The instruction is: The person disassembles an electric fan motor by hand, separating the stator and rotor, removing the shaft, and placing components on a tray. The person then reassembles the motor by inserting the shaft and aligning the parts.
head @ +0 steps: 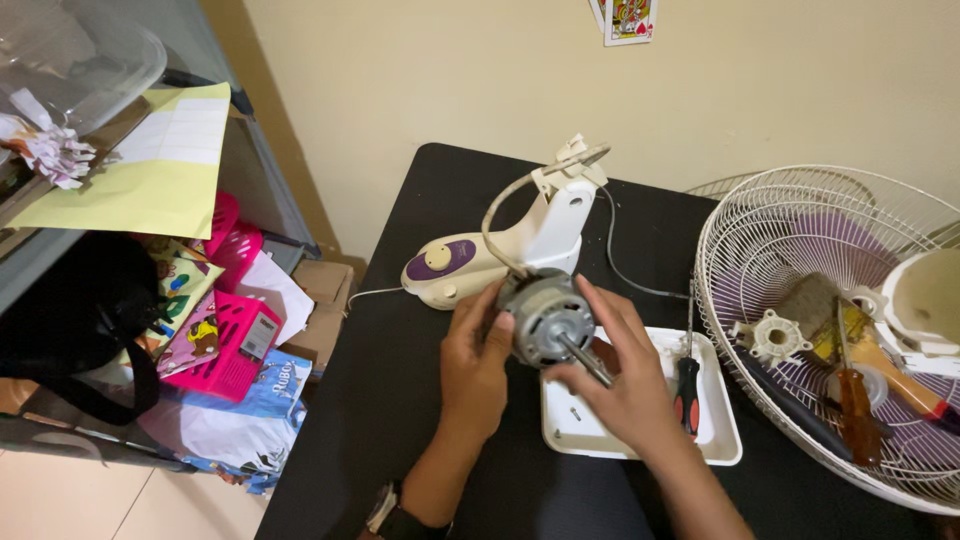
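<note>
I hold a grey round fan motor [545, 318] with a metal shaft pointing toward me, above a black table [400, 400]. My left hand [475, 365] grips its left side. My right hand [620, 375] wraps its right side, fingers under the shaft. A grey cable runs from the motor up over the white fan neck [555, 225], which rises from a white base with a purple knob panel [445, 265].
A white tray [720, 440] with a red-and-black screwdriver [687, 390] lies right of my hands. A white wire fan guard [800, 210] at the right holds tools, a brush and fan parts. Pink baskets [235, 345] and clutter fill the floor at left.
</note>
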